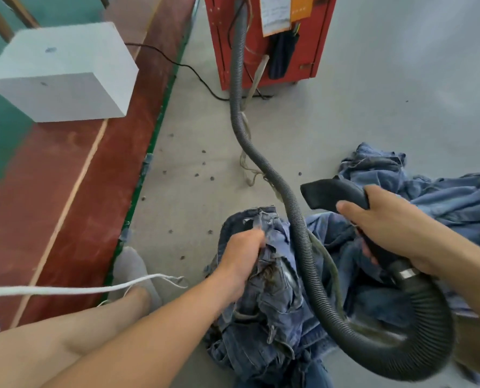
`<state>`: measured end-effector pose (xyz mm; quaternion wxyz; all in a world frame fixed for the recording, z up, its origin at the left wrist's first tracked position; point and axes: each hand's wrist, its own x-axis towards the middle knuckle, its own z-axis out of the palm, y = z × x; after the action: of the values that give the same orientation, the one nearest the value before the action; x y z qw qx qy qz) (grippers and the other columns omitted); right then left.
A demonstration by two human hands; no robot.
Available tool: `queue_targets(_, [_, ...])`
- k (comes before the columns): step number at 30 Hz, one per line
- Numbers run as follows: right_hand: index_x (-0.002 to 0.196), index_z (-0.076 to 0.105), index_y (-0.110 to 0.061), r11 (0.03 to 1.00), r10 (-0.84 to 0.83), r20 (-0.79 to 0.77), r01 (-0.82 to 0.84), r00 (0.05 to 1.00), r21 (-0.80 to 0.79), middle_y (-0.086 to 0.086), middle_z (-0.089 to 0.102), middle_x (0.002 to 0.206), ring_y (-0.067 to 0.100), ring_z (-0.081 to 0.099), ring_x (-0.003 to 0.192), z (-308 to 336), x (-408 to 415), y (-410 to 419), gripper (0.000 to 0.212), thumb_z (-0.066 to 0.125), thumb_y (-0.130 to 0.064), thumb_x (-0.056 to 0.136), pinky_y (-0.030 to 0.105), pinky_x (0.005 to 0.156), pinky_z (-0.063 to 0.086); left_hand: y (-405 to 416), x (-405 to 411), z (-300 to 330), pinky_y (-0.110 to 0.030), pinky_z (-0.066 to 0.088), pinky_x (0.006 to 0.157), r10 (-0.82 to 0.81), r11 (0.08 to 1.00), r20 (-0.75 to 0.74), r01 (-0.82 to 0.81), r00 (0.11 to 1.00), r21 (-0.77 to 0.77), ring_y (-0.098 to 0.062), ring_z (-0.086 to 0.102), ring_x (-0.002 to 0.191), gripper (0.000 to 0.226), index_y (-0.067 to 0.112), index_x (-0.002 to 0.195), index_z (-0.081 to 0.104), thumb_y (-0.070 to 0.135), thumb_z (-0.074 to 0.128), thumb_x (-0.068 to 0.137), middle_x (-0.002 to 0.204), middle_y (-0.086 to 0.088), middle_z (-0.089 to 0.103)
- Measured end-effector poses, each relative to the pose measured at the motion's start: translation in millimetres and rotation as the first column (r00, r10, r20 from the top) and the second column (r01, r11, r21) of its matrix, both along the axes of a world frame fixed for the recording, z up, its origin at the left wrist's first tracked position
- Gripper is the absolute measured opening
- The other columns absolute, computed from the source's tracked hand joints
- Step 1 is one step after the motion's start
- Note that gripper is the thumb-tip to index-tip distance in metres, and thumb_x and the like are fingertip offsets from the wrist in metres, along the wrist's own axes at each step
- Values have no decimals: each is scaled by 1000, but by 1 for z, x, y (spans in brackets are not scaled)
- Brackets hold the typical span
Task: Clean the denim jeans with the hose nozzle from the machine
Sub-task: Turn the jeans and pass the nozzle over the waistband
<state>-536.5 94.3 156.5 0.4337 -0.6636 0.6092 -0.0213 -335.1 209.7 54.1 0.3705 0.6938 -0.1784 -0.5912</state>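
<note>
Left hand (243, 253) grips bunched denim jeans (272, 289) on grey floor (345, 121). Right hand (387, 225) holds black hose nozzle (334, 193), lifted clear of denim. Ribbed hose (297, 219) leads to red machine (267, 40).

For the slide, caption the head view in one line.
Seated on the floor, left hand bunches denim jeans while right hand holds the black hose nozzle from the red machine.

Left hand (244, 253) low and near, fingers curled tight round a bunch of jeans (272, 275), bare forearm reaching in from the near left, right hand (384, 222) further right, gripping the black nozzle (334, 194), forearm bare, bare left leg stretched out to the left
</note>
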Motion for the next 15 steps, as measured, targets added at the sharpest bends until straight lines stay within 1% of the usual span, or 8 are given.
queue_targets(1, [96, 48, -15, 999, 49, -19, -49, 999, -12, 8, 64, 48, 29, 62, 37, -1, -4, 0, 32, 58, -45, 101, 36, 37, 51, -3, 5, -2, -39, 48, 80, 92, 991, -221, -67, 971, 116, -23, 58, 75, 29, 13, 77, 65, 43, 65, 74, 82, -2, 63])
queue_targets(2, [94, 47, -18, 990, 130, -69, -133, 989, -38, 7, 65, 49, 25, 62, 37, -4, -6, 0, 32, 57, -47, 100, 35, 38, 50, -5, 9, -5, -44, 55, 89, 115, 980, -341, -50, 933, 192, -27, 70, 86, 43, 13, 91, 75, 52, 74, 72, 98, -5, 74])
queue_targets(4, [90, 43, -27, 930, 320, -224, -350, 921, -109, 2, 64, 58, 10, 59, 40, -9, -7, 1, 31, 55, -54, 99, 25, 42, 42, -7, 12, -9, -53, 58, 95, 97, 961, -342, 1, 935, 275, -36, 74, 102, 69, 17, 119, 75, 62, 85, 68, 114, -17, 76])
queue_targets(6, [91, 40, -33, 851, 443, -345, -509, 828, -131, -6, 60, 71, 5, 57, 53, -13, -7, 2, 30, 55, -57, 98, 24, 47, 37, -4, 15, -15, -53, 58, 93, 95, 942, -256, -4, 962, 336, -39, 72, 104, 63, 13, 129, 68, 54, 81, 83, 115, -21, 75])
queue_targets(9, [97, 34, -33, 768, 501, -461, -622, 732, -154, -6, 58, 78, 12, 57, 64, -17, -11, 1, 31, 49, -60, 100, 34, 58, 49, -5, 31, -30, -56, 54, 99, 126, 944, -167, -67, 978, 322, -40, 70, 110, 43, 8, 136, 62, 33, 64, 102, 120, -22, 72])
queue_targets(11, [99, 30, -35, 684, 499, -526, -685, 689, -249, -8, 57, 80, 16, 57, 65, -18, -14, -3, 31, 37, -65, 98, 36, 54, 48, -6, 41, -31, -53, 58, 90, 187, 947, -233, -112, 954, 302, -39, 73, 104, 37, 6, 132, 63, 30, 59, 105, 115, -23, 74])
queue_targets(13, [115, 34, -38, 557, 485, -567, -735, 666, -388, -11, 56, 83, 18, 59, 66, -14, -12, -11, 39, 27, -69, 93, 33, 49, 39, -5, 48, -31, -47, 61, 78, 234, 949, -323, -144, 917, 279, -38, 75, 97, 35, 5, 125, 67, 32, 54, 106, 114, -23, 75])
queue_targets(15, [134, 39, -38, 440, 462, -604, -759, 649, -480, -14, 56, 81, 20, 61, 67, -9, -6, -23, 53, 28, -68, 92, 32, 53, 31, -6, 51, -33, -45, 59, 83, 230, 958, -368, -143, 901, 247, -37, 75, 100, 36, 6, 116, 72, 35, 52, 107, 117, -22, 74])
